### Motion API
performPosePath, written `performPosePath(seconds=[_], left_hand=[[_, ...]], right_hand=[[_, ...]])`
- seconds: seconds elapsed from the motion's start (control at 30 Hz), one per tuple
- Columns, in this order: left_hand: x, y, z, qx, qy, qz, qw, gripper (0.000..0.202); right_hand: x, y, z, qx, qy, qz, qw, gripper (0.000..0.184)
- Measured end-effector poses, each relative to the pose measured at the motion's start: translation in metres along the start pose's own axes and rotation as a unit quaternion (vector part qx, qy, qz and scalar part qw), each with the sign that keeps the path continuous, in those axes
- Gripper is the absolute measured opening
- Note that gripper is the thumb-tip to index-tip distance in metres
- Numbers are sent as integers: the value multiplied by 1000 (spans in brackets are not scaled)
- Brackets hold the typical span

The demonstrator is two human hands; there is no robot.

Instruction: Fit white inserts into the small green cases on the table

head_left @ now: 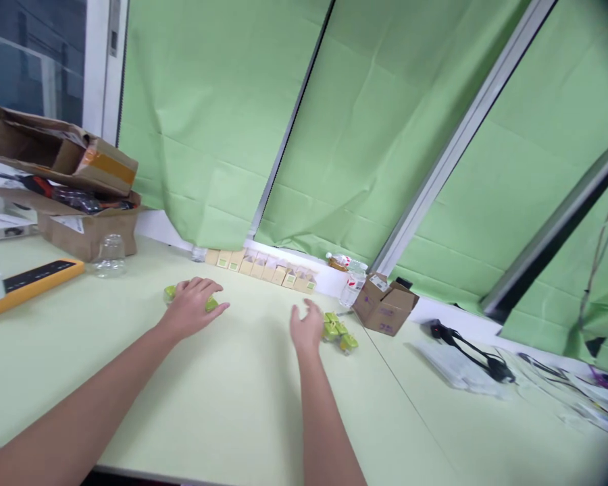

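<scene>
Left hand [190,309] placed over green items [169,292]; grip cannot be determined. Right hand [307,327] held open beside green-topped containers [334,327] on desk [238,398], near cardboard box [385,310].

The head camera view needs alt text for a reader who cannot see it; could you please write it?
A person's left hand partly covers small green items on a pale table, while the open right hand is beside a cluster of green-topped pieces. Behind them, a row of small tan boxes stands below green window coverings.
</scene>
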State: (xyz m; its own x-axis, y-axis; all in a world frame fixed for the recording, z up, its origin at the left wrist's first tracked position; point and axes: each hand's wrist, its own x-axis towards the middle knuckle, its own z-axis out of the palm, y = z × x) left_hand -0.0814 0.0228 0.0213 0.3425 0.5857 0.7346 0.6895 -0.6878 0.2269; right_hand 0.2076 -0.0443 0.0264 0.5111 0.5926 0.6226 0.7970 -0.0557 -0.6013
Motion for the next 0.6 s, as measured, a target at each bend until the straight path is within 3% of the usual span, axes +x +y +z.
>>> performPosePath(seconds=[0.07,0.1,0.13,0.23,0.4,0.5,0.6], left_hand=[[-2,20,3,-29,-14,45,998,27],[-3,31,6,-46,-32,69,996,25],[-4,42,8,-64,-55,90,992,23],[-2,67,14,-125,-125,132,975,18],[21,78,20,-173,-146,91,970,17],[29,78,28,-191,-134,79,969,20],[21,79,39,-217,-105,48,969,22]], right_hand=[[18,30,-23,-86,124,102,983,50],[25,47,-33,-117,148,178,966,52],[30,63,-42,-136,139,263,945,54],[33,101,-55,-133,99,361,918,46],[21,117,-53,-111,98,357,922,37],[23,114,-57,-99,152,350,919,43],[29,102,-56,-58,205,302,929,51]])
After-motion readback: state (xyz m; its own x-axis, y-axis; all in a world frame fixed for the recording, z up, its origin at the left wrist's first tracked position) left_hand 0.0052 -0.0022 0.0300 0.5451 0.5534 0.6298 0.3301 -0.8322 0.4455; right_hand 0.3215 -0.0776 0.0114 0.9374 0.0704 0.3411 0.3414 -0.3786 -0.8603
